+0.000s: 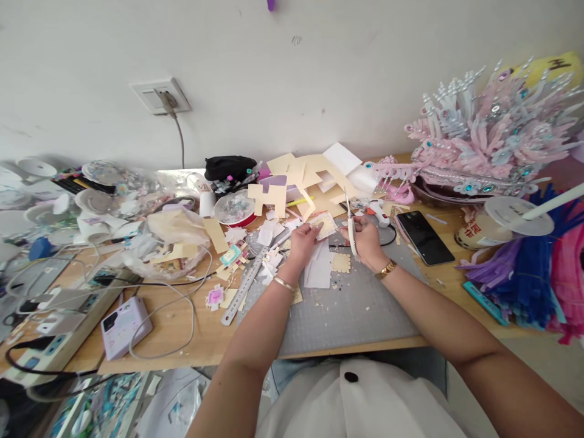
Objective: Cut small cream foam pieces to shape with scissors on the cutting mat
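Observation:
Between the thumb and fingers of my left hand (302, 243) is a small cream card piece (326, 225). My right hand (368, 242) is closed round white-handled scissors (351, 231), whose blades point up and away from me, just right of the card. Whether the blades touch the card I cannot tell. Below my hands, a cream card piece with a notched edge (340, 263) lies on the grey cutting mat (356, 310), beside sheets of white paper (318, 267). Small cream scraps are scattered around it.
A metal ruler (246, 283) lies left of my hands. Cut cream card (314, 173) is heaped behind them. A black phone (425, 237), a lidded drink cup (488, 225) and pink beaded crowns (493, 134) stand right. Cables, a lilac box (126, 327) and a power strip (73, 325) occupy the left.

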A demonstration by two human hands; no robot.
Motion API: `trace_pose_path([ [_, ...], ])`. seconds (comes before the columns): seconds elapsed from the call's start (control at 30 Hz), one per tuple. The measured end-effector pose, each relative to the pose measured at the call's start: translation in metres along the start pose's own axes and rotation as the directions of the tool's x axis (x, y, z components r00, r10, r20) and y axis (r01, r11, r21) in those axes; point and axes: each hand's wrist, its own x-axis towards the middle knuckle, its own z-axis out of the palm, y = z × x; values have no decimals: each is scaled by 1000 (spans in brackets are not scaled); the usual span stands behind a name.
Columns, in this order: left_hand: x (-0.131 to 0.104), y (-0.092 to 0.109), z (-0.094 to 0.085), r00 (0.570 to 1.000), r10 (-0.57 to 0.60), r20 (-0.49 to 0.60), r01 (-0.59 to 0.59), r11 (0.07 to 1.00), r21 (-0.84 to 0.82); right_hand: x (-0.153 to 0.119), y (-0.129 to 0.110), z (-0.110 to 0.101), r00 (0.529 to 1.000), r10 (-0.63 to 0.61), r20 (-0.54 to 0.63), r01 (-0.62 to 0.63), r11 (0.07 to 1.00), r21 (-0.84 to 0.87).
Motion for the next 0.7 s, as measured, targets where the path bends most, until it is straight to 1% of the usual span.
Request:
trace_pose_path([
  [0.1,0,1,2,1000,-8,-30,8,1000,0,-1,0,1,1000,-9,-7,9,1000,-13],
  [0.2,-2,6,4,999,-44,-23,43,997,-63,-2,-3,-2,1000,2,25,-2,1000,-16],
  [0.3,-5,14,3,996,-92,14,93,984,-154,-2,-14,-15,988,61,144,-56,998,-38],
  [0.37,-6,19,0,992,-110,64,120,974,-191,0,-24,-29,964,112,243,-90,991,-99],
  [0.43,-6,22,-5,984,-124,126,150,962,-227,0,-33,-47,927,139,347,-86,983,-162],
  [0.5,-6,23,-9,974,-137,183,180,952,-249,-2,-40,-66,905,133,403,-73,984,-161],
  [0.53,-6,24,-11,969,-140,205,190,949,-251,-5,-41,-75,884,140,446,-73,984,-163],
  [0.6,-6,24,-13,963,-135,233,193,950,-246,-13,-40,-92,826,157,542,-80,983,-164],
  [0.7,-5,24,-14,954,-132,268,197,953,-230,-32,-33,-110,724,118,680,31,979,-203],
])
